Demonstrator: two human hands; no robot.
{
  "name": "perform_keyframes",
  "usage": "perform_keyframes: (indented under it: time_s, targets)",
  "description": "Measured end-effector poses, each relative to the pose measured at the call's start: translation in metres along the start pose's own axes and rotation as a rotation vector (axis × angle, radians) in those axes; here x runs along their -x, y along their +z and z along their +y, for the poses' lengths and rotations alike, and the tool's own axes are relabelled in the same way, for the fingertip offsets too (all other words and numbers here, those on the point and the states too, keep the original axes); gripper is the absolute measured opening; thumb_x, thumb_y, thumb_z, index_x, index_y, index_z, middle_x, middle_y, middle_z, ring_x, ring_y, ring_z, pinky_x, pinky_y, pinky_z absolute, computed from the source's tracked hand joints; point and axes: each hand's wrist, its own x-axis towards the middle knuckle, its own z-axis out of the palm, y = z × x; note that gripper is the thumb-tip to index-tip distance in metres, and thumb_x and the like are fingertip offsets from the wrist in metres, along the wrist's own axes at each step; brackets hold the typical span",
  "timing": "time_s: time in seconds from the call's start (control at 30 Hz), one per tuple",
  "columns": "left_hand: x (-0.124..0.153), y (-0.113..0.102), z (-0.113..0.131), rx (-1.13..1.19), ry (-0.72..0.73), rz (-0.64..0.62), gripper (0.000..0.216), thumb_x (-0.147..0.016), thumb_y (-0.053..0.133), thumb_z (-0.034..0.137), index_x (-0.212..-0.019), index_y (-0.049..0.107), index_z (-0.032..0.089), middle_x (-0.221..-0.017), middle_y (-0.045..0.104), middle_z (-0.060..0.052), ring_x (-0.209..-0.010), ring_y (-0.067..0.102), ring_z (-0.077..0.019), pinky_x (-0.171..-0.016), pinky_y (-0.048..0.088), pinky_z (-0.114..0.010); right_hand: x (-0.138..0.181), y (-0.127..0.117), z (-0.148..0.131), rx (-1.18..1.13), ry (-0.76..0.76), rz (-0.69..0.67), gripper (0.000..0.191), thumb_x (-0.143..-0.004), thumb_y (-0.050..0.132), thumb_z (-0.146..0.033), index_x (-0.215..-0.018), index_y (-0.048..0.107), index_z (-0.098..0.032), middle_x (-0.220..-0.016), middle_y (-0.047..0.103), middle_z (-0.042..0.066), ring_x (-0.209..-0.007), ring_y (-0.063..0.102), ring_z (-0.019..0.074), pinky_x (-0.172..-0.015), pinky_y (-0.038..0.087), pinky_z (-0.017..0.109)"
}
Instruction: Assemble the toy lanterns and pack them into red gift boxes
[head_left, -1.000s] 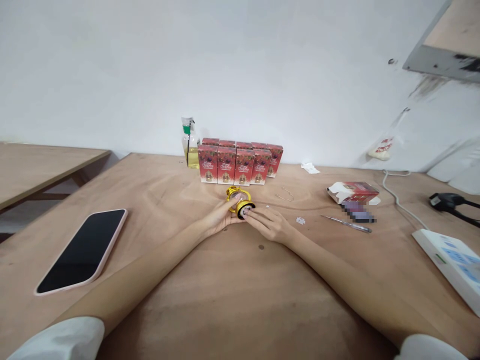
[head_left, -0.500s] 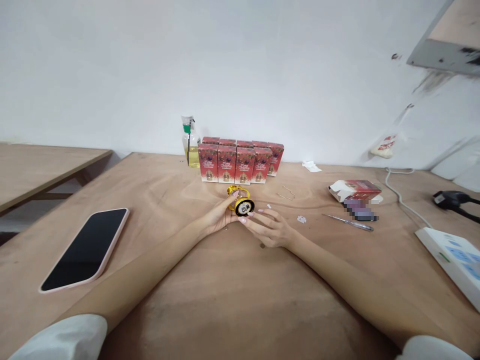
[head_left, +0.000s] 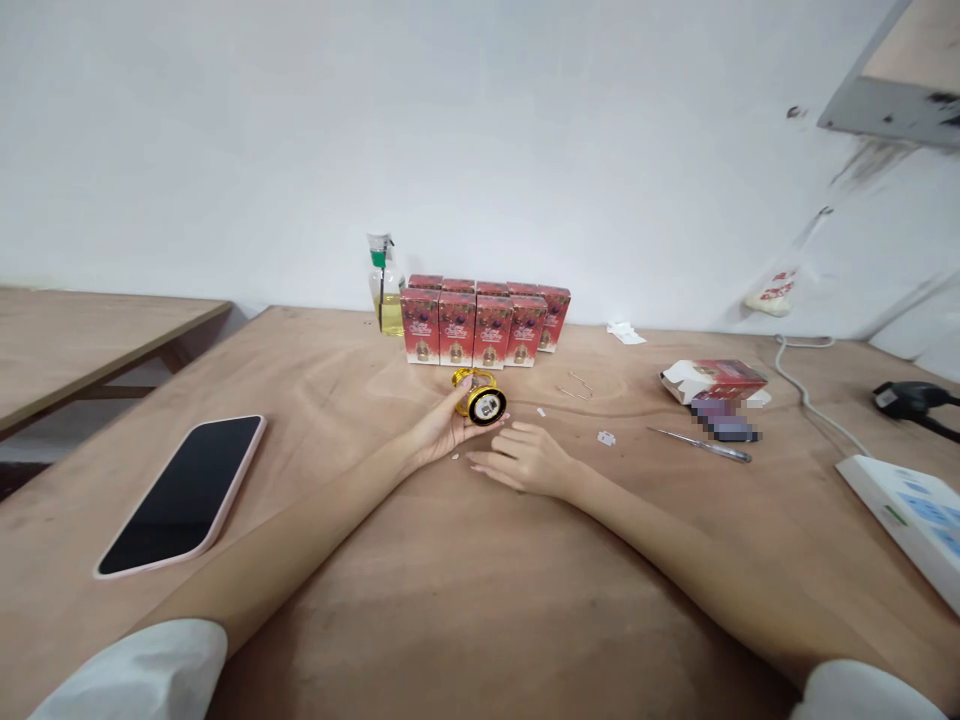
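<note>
My left hand (head_left: pixel 442 428) is closed around a small gold lantern (head_left: pixel 459 377), tilted so that its round black-rimmed base (head_left: pixel 488 406) faces me. A pale recess with small parts, perhaps a battery compartment, shows in the base. Just to the right and nearer to me, my right hand (head_left: pixel 525 458) hovers low over or rests on the wooden table, fingers loosely bent and somewhat apart. No object shows in it; its palm side is hidden. A tiny light piece (head_left: pixel 455 456) lies left of its fingertips.
Red printed boxes (head_left: pixel 457 330) stand in rows at the back beside a bottle of yellow liquid (head_left: pixel 388 300). A phone (head_left: pixel 184 495) lies left. Rightward are white scraps (head_left: pixel 606 438), a screwdriver (head_left: pixel 701 445), an opened red box (head_left: pixel 716 380), a power strip (head_left: pixel 907 520) and a cable (head_left: pixel 806 385).
My right hand has drawn away from the lantern's base and down toward the table, its fingers more bent. It now covers the small dark round piece seen below it before. My left hand keeps the lantern.
</note>
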Motion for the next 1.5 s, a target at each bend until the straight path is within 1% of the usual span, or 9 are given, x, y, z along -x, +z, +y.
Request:
perform_keyframes:
  time_s: [0.17,0.33,0.47,0.63,0.87,0.93,1.03,1.2,1.5]
  targets:
    - [-0.003,-0.005,0.008,0.035,0.033,0.041,0.044,-0.092,0.047,0.038,-0.122,0.049,0.005,-0.101,0.067,-0.018,-0.090,0.069,-0.0235,-0.076,0.060,-0.032,-0.012,0.017,-0.006,-0.340,0.382,-0.144,0.025,-0.088,0.056,-0.040,-0.096,0.070,-0.022,-0.078,0.070,0.000,-0.067,0.060,0.0101,-0.059,0.037,0.022]
    - [0.000,-0.005,0.013,-0.001,-0.011,0.049,0.048,-0.093,0.042,0.042,-0.121,0.051,0.005,-0.102,0.068,-0.019,-0.085,0.070,-0.0228,-0.067,0.060,-0.027,-0.032,0.019,-0.011,-0.577,0.791,-0.359,0.026,-0.073,0.073,-0.042,-0.088,0.069,-0.021,-0.062,0.060,-0.005,-0.056,0.052,0.0078,-0.054,0.030,0.020]
    - [0.003,-0.002,0.013,-0.021,-0.022,0.024,0.048,-0.094,0.037,0.044,-0.119,0.053,0.005,-0.099,0.070,-0.019,-0.078,0.071,-0.0216,-0.062,0.059,-0.026,-0.039,0.017,-0.012,-0.624,0.902,-0.424,0.024,-0.074,0.072,-0.042,-0.084,0.066,-0.021,-0.063,0.059,-0.006,-0.057,0.051,0.0075,-0.055,0.028,0.019]
    - [0.003,0.000,0.012,-0.010,-0.011,0.035,0.046,-0.094,0.039,0.042,-0.118,0.053,0.005,-0.097,0.070,-0.018,-0.073,0.071,-0.0207,-0.063,0.059,-0.027,-0.037,0.017,-0.012,-0.606,0.858,-0.423,0.028,-0.080,0.064,-0.047,-0.085,0.062,-0.020,-0.064,0.060,-0.005,-0.058,0.053,0.0088,-0.055,0.029,0.021]
    - [0.000,-0.004,0.011,-0.027,0.009,0.044,0.045,-0.093,0.042,0.042,-0.115,0.055,0.006,-0.100,0.070,-0.017,-0.083,0.071,-0.0219,-0.071,0.059,-0.028,-0.032,0.020,-0.012,-0.591,0.784,-0.368,0.024,-0.079,0.066,-0.041,-0.082,0.059,-0.019,-0.063,0.059,-0.005,-0.056,0.053,0.0086,-0.053,0.032,0.020]
    - [0.000,-0.006,0.011,-0.045,0.002,0.034,0.046,-0.093,0.041,0.044,-0.113,0.057,0.006,-0.099,0.070,-0.017,-0.083,0.070,-0.0220,-0.071,0.059,-0.029,-0.029,0.021,-0.013,-0.595,0.737,-0.296,0.025,-0.079,0.066,-0.042,-0.080,0.059,-0.018,-0.062,0.059,-0.005,-0.054,0.052,0.0084,-0.053,0.034,0.020]
    - [0.001,-0.006,0.010,-0.063,0.003,0.023,0.044,-0.093,0.040,0.043,-0.110,0.059,0.007,-0.098,0.070,-0.016,-0.078,0.070,-0.0203,-0.071,0.059,-0.028,-0.025,0.021,-0.015,-0.564,0.623,-0.067,0.027,-0.083,0.061,-0.044,-0.078,0.059,-0.018,-0.066,0.061,-0.002,-0.057,0.052,0.0092,-0.054,0.038,0.021]
    - [0.000,-0.005,0.010,-0.051,0.053,0.041,0.035,-0.094,0.043,0.038,-0.104,0.060,0.008,-0.093,0.070,-0.013,-0.072,0.069,-0.0158,-0.069,0.059,-0.026,-0.017,0.019,-0.005,-0.352,0.449,0.250,0.025,-0.089,0.055,-0.036,-0.074,0.060,-0.017,-0.066,0.064,0.002,-0.061,0.055,0.0122,-0.060,0.043,0.024]
    - [-0.001,-0.006,0.004,-0.105,0.015,-0.025,0.030,-0.090,0.051,0.035,-0.103,0.062,0.011,-0.089,0.069,-0.010,-0.070,0.067,-0.0139,-0.070,0.059,-0.027,-0.003,0.015,0.019,-0.002,0.228,0.292,0.005,-0.085,0.062,-0.023,-0.081,0.064,-0.021,-0.080,0.070,0.003,-0.079,0.061,0.0152,-0.071,0.043,0.030]
